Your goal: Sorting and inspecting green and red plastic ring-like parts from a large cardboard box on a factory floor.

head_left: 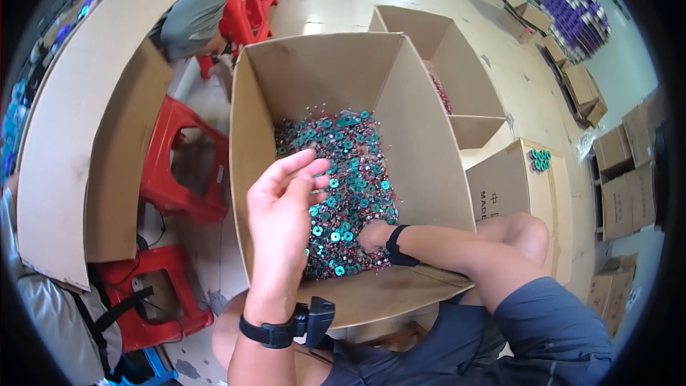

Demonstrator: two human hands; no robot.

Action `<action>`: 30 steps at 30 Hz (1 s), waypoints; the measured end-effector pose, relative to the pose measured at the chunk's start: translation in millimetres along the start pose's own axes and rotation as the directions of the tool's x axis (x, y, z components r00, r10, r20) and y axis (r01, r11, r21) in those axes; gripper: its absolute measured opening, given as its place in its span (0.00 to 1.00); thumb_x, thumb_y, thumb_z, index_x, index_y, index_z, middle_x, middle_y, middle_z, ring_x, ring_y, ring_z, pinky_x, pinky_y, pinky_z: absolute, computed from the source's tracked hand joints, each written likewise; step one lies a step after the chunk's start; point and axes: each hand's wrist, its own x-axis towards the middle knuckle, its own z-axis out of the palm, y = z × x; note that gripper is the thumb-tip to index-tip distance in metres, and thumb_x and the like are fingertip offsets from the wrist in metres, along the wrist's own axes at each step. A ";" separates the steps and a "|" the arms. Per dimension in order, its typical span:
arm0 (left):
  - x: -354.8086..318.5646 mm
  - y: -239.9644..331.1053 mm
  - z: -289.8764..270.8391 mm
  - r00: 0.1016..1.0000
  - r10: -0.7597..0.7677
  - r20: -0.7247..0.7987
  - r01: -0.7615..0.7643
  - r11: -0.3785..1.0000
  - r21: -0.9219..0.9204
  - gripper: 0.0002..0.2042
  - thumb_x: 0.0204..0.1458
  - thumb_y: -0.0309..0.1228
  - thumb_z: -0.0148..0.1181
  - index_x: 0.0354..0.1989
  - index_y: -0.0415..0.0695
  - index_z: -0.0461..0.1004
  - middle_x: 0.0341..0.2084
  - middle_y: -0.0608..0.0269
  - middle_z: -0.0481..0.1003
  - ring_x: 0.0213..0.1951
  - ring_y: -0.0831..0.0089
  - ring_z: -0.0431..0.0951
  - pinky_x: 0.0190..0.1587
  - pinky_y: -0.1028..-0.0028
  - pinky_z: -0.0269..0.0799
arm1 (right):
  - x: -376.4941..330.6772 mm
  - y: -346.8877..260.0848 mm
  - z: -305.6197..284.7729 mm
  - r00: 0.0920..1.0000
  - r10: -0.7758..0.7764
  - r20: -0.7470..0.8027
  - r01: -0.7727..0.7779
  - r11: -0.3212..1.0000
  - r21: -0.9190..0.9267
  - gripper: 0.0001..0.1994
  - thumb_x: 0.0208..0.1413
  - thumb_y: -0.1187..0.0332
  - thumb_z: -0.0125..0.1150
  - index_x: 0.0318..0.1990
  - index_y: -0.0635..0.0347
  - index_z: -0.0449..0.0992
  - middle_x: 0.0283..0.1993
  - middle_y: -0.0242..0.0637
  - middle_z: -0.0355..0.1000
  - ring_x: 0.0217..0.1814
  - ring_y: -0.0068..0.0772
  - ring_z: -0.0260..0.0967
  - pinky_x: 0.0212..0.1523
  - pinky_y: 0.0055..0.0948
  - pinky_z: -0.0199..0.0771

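Observation:
In front of me a tall open cardboard box holds a deep heap of small green ring-shaped pieces, mixed with thin red wires and little shiny bits. Over the heap hangs my left hand, palm turned inward, its fingers loosely bent and apart; nothing shows between them. A black strap with a small black block sits on that wrist. My right hand reaches down into the near right part of the heap. Its fingers are hidden among the pieces, so what they hold is not visible. A black band circles the right wrist.
A second open carton stands behind on the right. Several green rings lie together on a closed carton. Red plastic stools and a large open carton are on the left. A seated person is at the far left.

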 end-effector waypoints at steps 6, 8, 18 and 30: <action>0.9 4.8 -5.0 1.000 0.011 0.003 -0.011 1.000 -0.009 0.11 0.58 0.21 0.49 0.47 0.35 0.74 0.38 0.56 0.79 0.35 0.78 0.77 0.38 0.78 0.75 | 26.4 -8.5 53.8 0.972 0.020 -0.235 -0.009 0.999 0.045 0.13 0.53 0.65 0.53 0.36 0.58 0.83 0.41 0.43 0.79 0.44 0.50 0.77 0.42 0.44 0.78; 4.0 6.3 -7.0 1.000 0.024 0.010 -0.024 1.000 -0.019 0.11 0.58 0.21 0.49 0.47 0.36 0.74 0.38 0.56 0.79 0.35 0.78 0.77 0.38 0.78 0.75 | 27.6 1.6 56.2 0.966 -0.049 -0.252 0.046 0.999 -0.017 0.12 0.53 0.66 0.52 0.33 0.59 0.83 0.39 0.42 0.79 0.43 0.48 0.77 0.41 0.43 0.78; 6.2 -15.6 -18.2 0.997 -0.074 0.005 0.072 0.981 0.181 0.11 0.60 0.25 0.49 0.48 0.40 0.74 0.38 0.62 0.79 0.36 0.78 0.76 0.39 0.77 0.73 | -148.6 -23.8 -75.0 0.958 0.062 -0.279 0.275 0.074 0.959 0.11 0.63 0.72 0.49 0.44 0.62 0.78 0.31 0.31 0.73 0.29 0.23 0.72 0.33 0.24 0.75; -2.4 -38.8 20.9 0.910 -0.316 0.268 0.380 0.894 -0.236 0.15 0.62 0.30 0.51 0.54 0.35 0.68 0.41 0.52 0.77 0.40 0.65 0.80 0.45 0.69 0.78 | -251.4 8.3 -115.6 0.586 0.194 -0.787 0.781 -0.396 0.483 0.09 0.61 0.71 0.57 0.46 0.62 0.71 0.33 0.29 0.71 0.31 0.16 0.65 0.36 0.18 0.69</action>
